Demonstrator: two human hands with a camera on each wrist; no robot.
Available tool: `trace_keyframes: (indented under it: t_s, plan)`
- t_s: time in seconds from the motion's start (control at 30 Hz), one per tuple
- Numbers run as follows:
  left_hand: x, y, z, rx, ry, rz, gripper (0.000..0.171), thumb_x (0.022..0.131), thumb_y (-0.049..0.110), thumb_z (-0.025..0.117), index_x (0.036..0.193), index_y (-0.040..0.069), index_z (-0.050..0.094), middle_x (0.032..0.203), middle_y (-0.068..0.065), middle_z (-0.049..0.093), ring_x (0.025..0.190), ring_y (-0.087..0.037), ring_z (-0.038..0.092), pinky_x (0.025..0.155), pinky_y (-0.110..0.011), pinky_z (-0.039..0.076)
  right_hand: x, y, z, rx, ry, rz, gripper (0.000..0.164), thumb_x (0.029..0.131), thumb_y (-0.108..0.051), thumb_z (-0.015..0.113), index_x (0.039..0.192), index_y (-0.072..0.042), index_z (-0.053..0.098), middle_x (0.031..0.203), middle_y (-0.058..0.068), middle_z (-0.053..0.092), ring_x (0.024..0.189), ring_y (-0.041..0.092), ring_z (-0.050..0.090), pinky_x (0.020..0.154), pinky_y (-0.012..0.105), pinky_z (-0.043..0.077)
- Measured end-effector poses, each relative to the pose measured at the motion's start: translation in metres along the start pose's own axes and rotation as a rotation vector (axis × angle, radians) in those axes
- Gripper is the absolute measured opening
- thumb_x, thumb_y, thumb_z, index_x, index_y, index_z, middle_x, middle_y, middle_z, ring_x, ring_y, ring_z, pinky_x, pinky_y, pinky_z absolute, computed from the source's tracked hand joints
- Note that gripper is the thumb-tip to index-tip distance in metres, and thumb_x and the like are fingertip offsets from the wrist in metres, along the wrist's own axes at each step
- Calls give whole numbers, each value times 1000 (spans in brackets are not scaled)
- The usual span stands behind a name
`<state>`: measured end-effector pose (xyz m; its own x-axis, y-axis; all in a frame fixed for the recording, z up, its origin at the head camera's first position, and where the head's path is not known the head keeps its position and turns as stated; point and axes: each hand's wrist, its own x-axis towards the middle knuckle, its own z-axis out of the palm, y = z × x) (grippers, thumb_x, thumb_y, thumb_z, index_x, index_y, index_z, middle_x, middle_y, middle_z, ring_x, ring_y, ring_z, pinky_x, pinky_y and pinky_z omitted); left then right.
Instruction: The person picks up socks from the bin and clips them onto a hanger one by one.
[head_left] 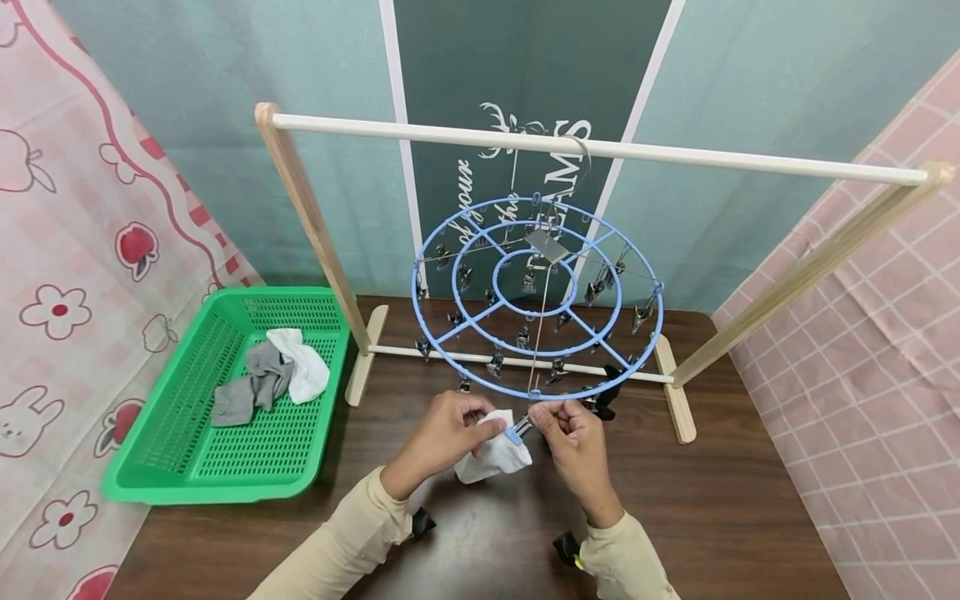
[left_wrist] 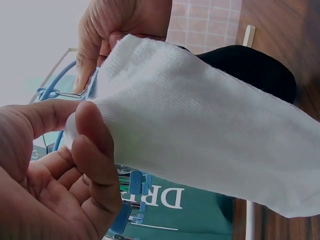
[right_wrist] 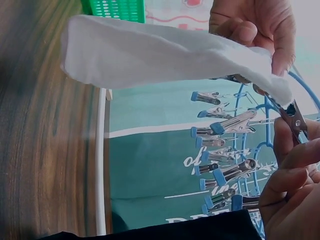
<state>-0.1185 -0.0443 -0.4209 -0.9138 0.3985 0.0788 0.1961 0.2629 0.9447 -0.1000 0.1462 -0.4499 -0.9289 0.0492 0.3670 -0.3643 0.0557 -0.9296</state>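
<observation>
A white sock (head_left: 491, 457) hangs from the left hand (head_left: 446, 437), whose thumb and fingers pinch its upper edge; the left wrist view shows the sock (left_wrist: 200, 120) stretching away to the right. The right hand (head_left: 577, 450) pinches a metal clip (right_wrist: 295, 122) at the near rim of a round blue hanger (head_left: 463, 372). The clip's blue tip lies against the sock's edge beside the left thumb; how firmly it bites cannot be seen. To the right of the right hand, a black sock (head_left: 609, 396) hangs at the rim.
A wooden stand with a white bar (head_left: 450, 133) carries the hanger, which has several metal clips (right_wrist: 235, 122). At left stands a green basket (head_left: 217, 487) with grey socks (head_left: 251, 387) and a white one (head_left: 303, 367). Curtains close off the back and sides of the brown table (head_left: 720, 517).
</observation>
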Motion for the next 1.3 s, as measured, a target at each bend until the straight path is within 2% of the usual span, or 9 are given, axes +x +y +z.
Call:
trace_keyframes:
  t_s: [0.27,0.43,0.6,0.7,0.8,0.93,1.1,1.3]
  plan:
    - [0,1,0,4,5,-8,7,87,11,71,81,6,73,50,-1,56,48,-37,58,42,-21,37,0,3,-1,10,-11,-32,5,88,12,60,86,17,60,73,10,66,60,0,53,53,14,41]
    - [1,2,0,6,9,-1,7,87,11,71,82,7,73,49,0,55,45,-28,58,42,-22,38,-1,2,0,28,-11,-41,7,89,14,58,85,20,57,74,4,66,62,0,54,56,14,43]
    - [1,1,1,6,12,-2,8,87,12,71,81,7,73,49,1,55,43,-20,56,43,-22,39,-1,3,-2,28,-8,-41,5,88,11,60,87,16,59,74,-3,63,57,2,49,47,18,37]
    - [1,1,1,0,13,-5,8,87,12,71,81,7,73,49,1,55,44,-22,56,43,-22,39,-1,4,-3,31,-21,-49,6,88,11,60,88,17,58,71,-5,60,52,2,44,41,24,33]
    - [1,1,1,-8,10,-7,8,87,12,70,81,7,73,49,0,55,45,-27,58,42,-22,38,-1,3,-4,36,-31,-30,6,89,10,60,88,16,58,65,-4,55,48,2,40,38,26,31]
    - [1,1,1,-24,6,-6,9,88,12,70,82,7,72,49,-2,55,47,-34,58,41,-21,37,0,2,-3,33,-31,-6,5,88,9,62,88,13,59,63,0,53,47,8,42,40,23,35]
    - [0,-1,2,-34,-8,-12,7,88,10,69,83,6,72,50,0,55,47,-31,59,40,-20,35,-2,3,-3,33,-5,33,5,87,8,65,91,10,63,69,0,60,51,12,49,46,22,43]
    - [-1,-5,4,-50,-17,-7,8,89,10,69,84,5,71,51,-3,56,46,-31,58,40,-20,34,-3,1,1,3,13,85,17,82,12,68,98,11,64,78,0,65,58,5,54,50,18,44]
